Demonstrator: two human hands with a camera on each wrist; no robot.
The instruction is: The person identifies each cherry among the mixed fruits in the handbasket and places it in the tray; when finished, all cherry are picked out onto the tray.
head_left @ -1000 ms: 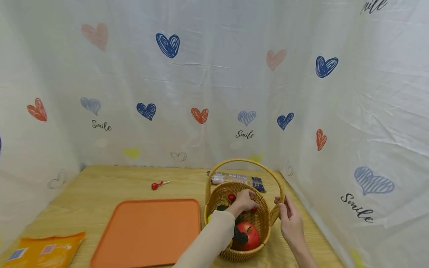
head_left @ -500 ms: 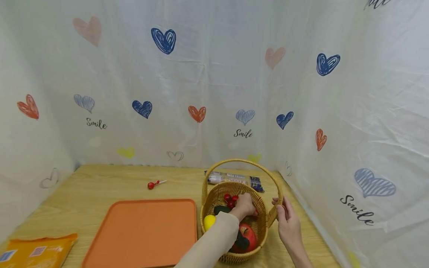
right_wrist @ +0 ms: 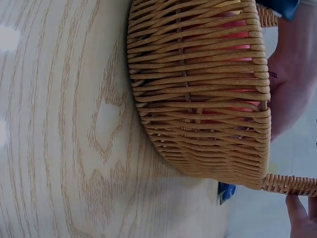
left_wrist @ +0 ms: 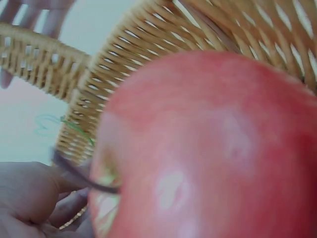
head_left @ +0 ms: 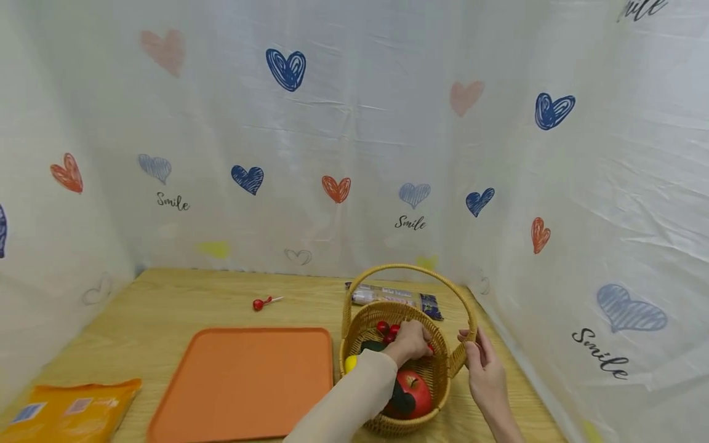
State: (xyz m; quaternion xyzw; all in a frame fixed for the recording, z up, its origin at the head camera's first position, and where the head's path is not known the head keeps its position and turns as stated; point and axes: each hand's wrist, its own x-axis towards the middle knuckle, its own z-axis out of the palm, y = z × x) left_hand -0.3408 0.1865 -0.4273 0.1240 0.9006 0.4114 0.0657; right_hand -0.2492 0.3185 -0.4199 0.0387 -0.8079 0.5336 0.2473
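Apple (head_left: 419,389) sits in the near part of the basket (head_left: 400,426), partly covered by a dark item (head_left: 403,403); the left sleeve (head_left: 349,397) hides much of a yellow piece (head_left: 350,363). Deeper inside the basket, the left hand (head_left: 411,339) bends its fingers beside red cherries (head_left: 383,328); I cannot tell what they pinch. Right of the basket, the right hand (head_left: 487,372) pinches its handle (head_left: 472,311); behind it, a packet (head_left: 410,296) is part-hidden.

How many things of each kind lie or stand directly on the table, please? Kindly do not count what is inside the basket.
Basket: 1
Tray: 1 (orange)
Lollipop: 1 (red)
Packages: 2 (the yellow-orange package and the clear-and-blue package)
Total: 5
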